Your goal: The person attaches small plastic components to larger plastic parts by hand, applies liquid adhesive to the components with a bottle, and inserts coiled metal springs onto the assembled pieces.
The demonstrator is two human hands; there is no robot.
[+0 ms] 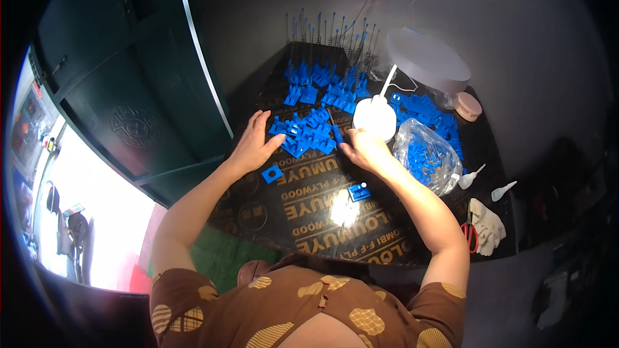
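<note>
A dark plywood tabletop (pixel 322 219) carries everything here, lit by a white desk lamp (pixel 374 116) whose round head glares just above the person's right hand. Across the far half of the board lies a wide spread of small blue plastic parts (pixel 309 132), some fitted with thin upright wire pins along the back edge (pixel 329 29); a clear plastic bag (pixel 429 154) holding more of the blue parts sits to the right, with a pair of scissors (pixel 471 235) and 2 small white dropper bottles (pixel 471 178) beyond it. The left hand (pixel 255 145) lies flat, its grip apart with fingers spread, touching the near edge of the pile. The right hand (pixel 364 148) has its grip closed, seemingly on 1 blue part at the pile's right edge, though the lamp glare makes this hard to confirm. 2 single blue pieces (pixel 271 174) (pixel 359 191) lie apart on the bare board nearer the person. The step in hand looks like sorting or picking pieces from the pile; the next move would call for a fine pinch on 1 piece without scattering its neighbours.
</note>
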